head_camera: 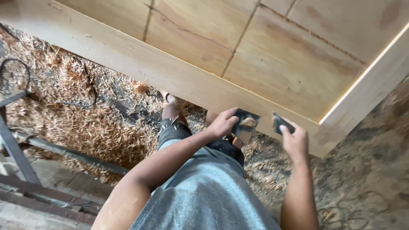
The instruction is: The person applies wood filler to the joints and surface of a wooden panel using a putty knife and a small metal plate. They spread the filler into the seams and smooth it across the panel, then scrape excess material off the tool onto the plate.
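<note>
Left hand (222,124): grips a dark flat plate (245,123) smeared with tan filler, held against the board edge.
Right hand (294,140): pinches a small dark scraper (281,123) beside it.
Frame (170,72): pale wooden panel over sawdust (76,115).

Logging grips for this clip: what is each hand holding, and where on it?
Left hand holds a dark putty-loaded plate by its near edge; right hand pinches a small dark scraper at its lower end.
</note>
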